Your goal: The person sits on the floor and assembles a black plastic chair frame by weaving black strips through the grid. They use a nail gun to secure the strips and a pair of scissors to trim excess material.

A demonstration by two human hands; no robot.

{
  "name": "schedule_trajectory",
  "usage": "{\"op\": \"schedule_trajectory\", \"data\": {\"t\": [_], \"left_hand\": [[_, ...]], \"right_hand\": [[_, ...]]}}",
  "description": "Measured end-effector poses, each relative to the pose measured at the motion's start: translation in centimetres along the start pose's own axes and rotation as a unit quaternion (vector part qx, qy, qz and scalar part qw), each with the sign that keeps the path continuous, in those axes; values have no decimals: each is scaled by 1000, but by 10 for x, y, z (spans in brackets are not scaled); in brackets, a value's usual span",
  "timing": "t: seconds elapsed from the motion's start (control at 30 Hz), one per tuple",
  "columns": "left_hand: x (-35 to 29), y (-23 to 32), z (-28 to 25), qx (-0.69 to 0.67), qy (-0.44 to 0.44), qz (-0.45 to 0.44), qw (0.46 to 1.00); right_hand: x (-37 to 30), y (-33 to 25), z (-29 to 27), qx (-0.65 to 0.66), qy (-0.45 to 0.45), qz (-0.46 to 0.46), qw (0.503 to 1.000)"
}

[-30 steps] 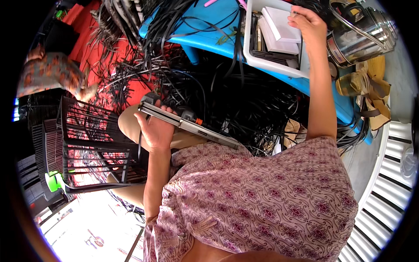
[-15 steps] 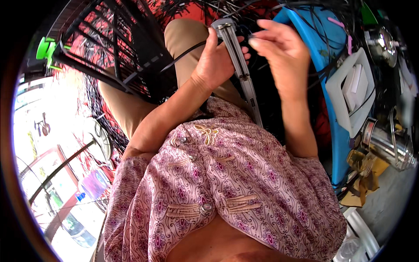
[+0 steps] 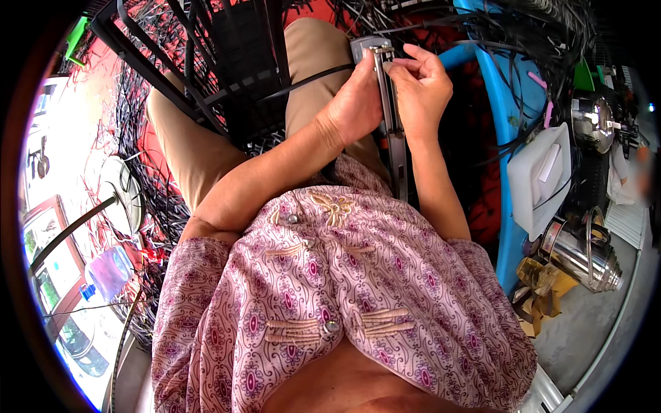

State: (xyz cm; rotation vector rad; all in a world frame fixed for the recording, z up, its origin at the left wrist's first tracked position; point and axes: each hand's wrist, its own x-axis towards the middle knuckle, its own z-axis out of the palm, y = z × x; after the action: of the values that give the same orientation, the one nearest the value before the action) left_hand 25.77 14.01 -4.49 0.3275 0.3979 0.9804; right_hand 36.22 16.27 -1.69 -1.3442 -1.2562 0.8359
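My left hand [image 3: 352,110] is wrapped round a long, narrow silver stapler [image 3: 397,148], its thumb near the top end. The stapler points away from me, with its lower end close to my lap. My right hand [image 3: 425,89] is closed in a pinch beside the stapler's far end, fingertips close to the metal. What those fingers hold, if anything, is too small to make out. From the black slatted plastic frame [image 3: 241,103] by my knee, a thin black strap [image 3: 320,77] runs across my trouser leg toward my left hand.
Tangled black strips [image 3: 144,117] lie over the red floor on both sides. To the right stands a blue plastic chair or tub [image 3: 506,103], carrying a white tray [image 3: 518,189]. Beyond it are a steel canister [image 3: 585,255] and a shiny metal pot [image 3: 593,124]. A fan [image 3: 120,196] is at the left.
My right hand has come in from the right to the stapler's far end, its fingers closing into a pinch. The stapler has turned more upright in my left hand.
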Motion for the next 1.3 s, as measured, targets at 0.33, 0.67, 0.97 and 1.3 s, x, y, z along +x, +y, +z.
{"op": "schedule_trajectory", "data": {"t": [0.33,0.67,0.97,1.3], "left_hand": [[-2,3,-1,3,12,18,1000],[0,18,-11,-47,17,-3,999],[11,63,18,-121,-174,34,977],[-1,99,107,265,-75,166,947]], "right_hand": [[0,-3,9,-37,-12,-12,999],[4,-28,-78,73,-116,49,989],[-4,-41,-68,-149,-230,-218,937],[92,-137,-41,-99,-269,-376,881]]}}
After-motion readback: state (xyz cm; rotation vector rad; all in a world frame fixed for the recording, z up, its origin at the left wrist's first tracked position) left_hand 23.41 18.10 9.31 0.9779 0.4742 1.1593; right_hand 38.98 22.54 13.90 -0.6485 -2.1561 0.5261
